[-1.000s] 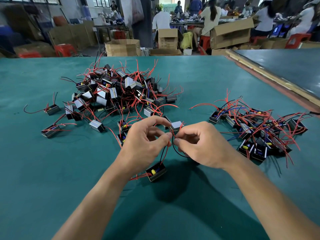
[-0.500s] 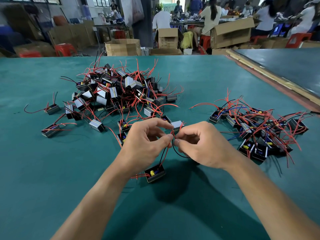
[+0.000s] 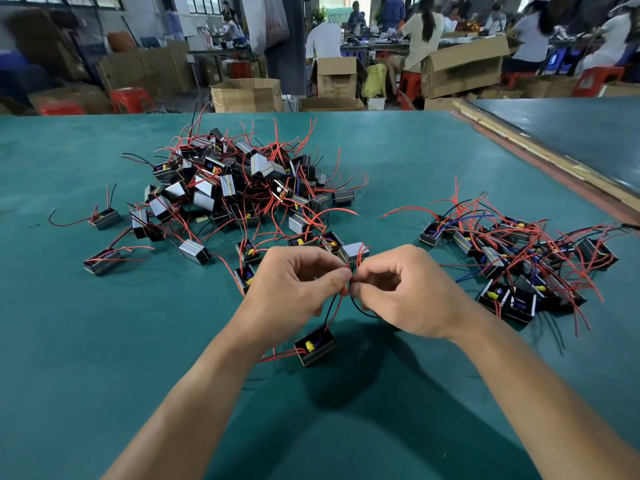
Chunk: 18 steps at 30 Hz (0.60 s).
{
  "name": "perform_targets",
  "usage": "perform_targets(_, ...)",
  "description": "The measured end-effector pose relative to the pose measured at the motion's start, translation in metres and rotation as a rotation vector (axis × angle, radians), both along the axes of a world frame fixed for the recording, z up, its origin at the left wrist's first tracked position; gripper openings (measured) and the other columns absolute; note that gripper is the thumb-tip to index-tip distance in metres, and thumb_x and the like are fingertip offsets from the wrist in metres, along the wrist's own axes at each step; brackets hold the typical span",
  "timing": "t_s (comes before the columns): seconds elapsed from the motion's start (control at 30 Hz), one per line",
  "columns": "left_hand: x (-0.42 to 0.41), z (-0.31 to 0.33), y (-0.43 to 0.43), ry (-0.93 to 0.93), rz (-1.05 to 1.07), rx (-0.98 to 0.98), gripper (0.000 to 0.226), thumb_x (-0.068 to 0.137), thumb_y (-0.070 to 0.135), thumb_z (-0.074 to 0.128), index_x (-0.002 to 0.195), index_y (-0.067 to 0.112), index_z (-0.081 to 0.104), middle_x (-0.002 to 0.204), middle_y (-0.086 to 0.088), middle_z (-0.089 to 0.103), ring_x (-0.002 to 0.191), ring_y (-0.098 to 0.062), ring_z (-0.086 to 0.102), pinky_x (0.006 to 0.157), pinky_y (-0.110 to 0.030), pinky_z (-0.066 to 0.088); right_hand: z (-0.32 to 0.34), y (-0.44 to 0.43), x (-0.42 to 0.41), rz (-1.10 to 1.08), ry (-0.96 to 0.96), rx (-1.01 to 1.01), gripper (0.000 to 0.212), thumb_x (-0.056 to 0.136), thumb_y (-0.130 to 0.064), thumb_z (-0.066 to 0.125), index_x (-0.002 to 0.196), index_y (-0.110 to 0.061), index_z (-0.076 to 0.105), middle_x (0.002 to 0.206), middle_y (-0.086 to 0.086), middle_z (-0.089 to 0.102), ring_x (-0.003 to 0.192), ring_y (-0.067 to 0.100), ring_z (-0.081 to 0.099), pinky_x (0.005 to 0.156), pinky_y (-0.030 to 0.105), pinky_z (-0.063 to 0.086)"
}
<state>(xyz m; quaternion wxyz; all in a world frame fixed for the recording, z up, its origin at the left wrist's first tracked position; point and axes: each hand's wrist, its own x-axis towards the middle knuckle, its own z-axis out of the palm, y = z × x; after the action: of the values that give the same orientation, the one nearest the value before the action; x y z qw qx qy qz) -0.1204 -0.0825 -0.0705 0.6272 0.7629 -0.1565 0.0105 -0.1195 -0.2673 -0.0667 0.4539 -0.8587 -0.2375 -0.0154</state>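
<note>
Working piece: a small black module with a yellow part inside, low under both hands on the near side of the green table. Whether it rests on the cloth or hangs just over it, I cannot tell.
Leads: a red and a black wire go up from the module to the fingertips. A black loop bends under the right hand.
Left hand: curled, thumb and first finger pinching the wire ends.
Right hand: curled the same way, pinching the ends from the other side, fingertips almost touching the left ones.
Risk at the pinch: the ends are thin and short. I think one can slip out if the two hands pull apart or turn unevenly.
Risk below: the module depends only on its leads, so a hard tug could strain them at the module.
Risk behind: loose red wires of the nearest modules lie just beside the knuckles and could catch on a finger.
Big pile: many similar modules with red wires, beyond the left hand, with some lying apart from it.
Second pile: smaller, to the right, with some blue wires too.
Far room: cardboard boxes, red stools and people sitting at benches.
</note>
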Motion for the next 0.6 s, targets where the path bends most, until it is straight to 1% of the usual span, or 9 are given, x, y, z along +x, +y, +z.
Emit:
perform_targets(0.1,-0.0009,0.0009,-0.0008,0.004,0.014,0.017,0.017,0.088,0.008,0.07,0.074,0.016,0.073,0.059,0.002,0.067,0.042,-0.011,0.042,0.042,-0.019,0.038,0.0007,0.0006,-0.0003,0.003,-0.004,0.001,0.026,0.087,-0.011,0.071,0.062,-0.012,0.063,0.048,-0.01,0.042,0.046,0.005,0.033,0.048,0.014,0.027)
perform_targets(0.2,-0.0017,0.0017,-0.0013,0.003,0.024,0.013,0.016,0.088,0.007,0.069,0.074,0.013,0.072,0.058,0.002,0.066,0.042,-0.009,0.043,0.042,-0.019,0.038,0.0006,0.0007,0.0002,0.013,-0.012,-0.002,0.032,0.087,-0.011,0.071,0.058,-0.018,0.061,0.046,-0.01,0.04,0.045,0.005,0.033,0.047,0.013,0.026)
perform_targets(0.27,-0.0021,0.0025,-0.0009,0.003,0.027,0.013,0.017,0.088,0.005,0.068,0.073,0.011,0.071,0.058,0.001,0.066,0.042,-0.008,0.043,0.042,-0.019,0.038,0.0001,0.0009,0.0003,0.016,-0.027,-0.016,0.033,0.087,-0.015,0.071,0.056,-0.022,0.06,0.046,-0.01,0.041,0.045,0.005,0.033,0.048,0.014,0.027)
perform_targets(0.37,-0.0021,0.0034,-0.0006,0.007,0.02,0.02,0.017,0.088,0.004,0.067,0.073,0.01,0.07,0.058,0.001,0.065,0.043,-0.012,0.042,0.042,-0.02,0.038,-0.001,0.0023,0.0003,-0.026,-0.084,0.037,0.022,0.083,-0.025,0.069,0.062,-0.018,0.065,0.05,-0.01,0.051,0.046,0.005,0.04,0.049,0.019,0.032)
perform_targets(0.4,-0.0021,0.0035,-0.0006,0.014,0.016,0.017,0.016,0.088,0.004,0.067,0.073,0.009,0.07,0.058,0.0,0.065,0.044,-0.012,0.042,0.042,-0.02,0.038,-0.0009,0.0024,0.0006,-0.057,-0.108,0.086,0.016,0.08,-0.025,0.067,0.066,-0.017,0.067,0.054,-0.009,0.056,0.047,0.007,0.044,0.049,0.022,0.036)
perform_targets(0.47,-0.0026,0.0035,-0.0008,0.037,0.0,0.007,0.016,0.089,0.003,0.066,0.074,0.008,0.069,0.057,0.0,0.064,0.044,-0.012,0.041,0.042,-0.019,0.038,0.0001,0.0018,0.0018,-0.108,-0.152,0.173,0.007,0.078,-0.022,0.066,0.073,-0.018,0.07,0.062,-0.008,0.064,0.048,0.019,0.052,0.048,0.027,0.042)
perform_targets(0.5,-0.003,0.0036,-0.0006,0.05,-0.014,0.005,0.015,0.089,0.003,0.066,0.074,0.007,0.069,0.057,0.0,0.064,0.044,-0.012,0.041,0.042,-0.019,0.038,0.0004,0.0014,0.0022,-0.116,-0.163,0.204,0.005,0.079,-0.02,0.066,0.075,-0.02,0.07,0.064,-0.009,0.064,0.047,0.022,0.053,0.047,0.026,0.041)
perform_targets(0.6,-0.003,0.004,-0.0008,0.075,-0.055,0.007,0.013,0.089,0.002,0.064,0.077,0.004,0.069,0.058,0.0,0.063,0.047,-0.017,0.041,0.043,-0.02,0.037,-0.0003,0.001,0.0032,-0.087,-0.172,0.231,0.009,0.079,-0.016,0.068,0.077,-0.023,0.073,0.065,-0.011,0.064,0.047,0.019,0.051,0.047,0.023,0.038)
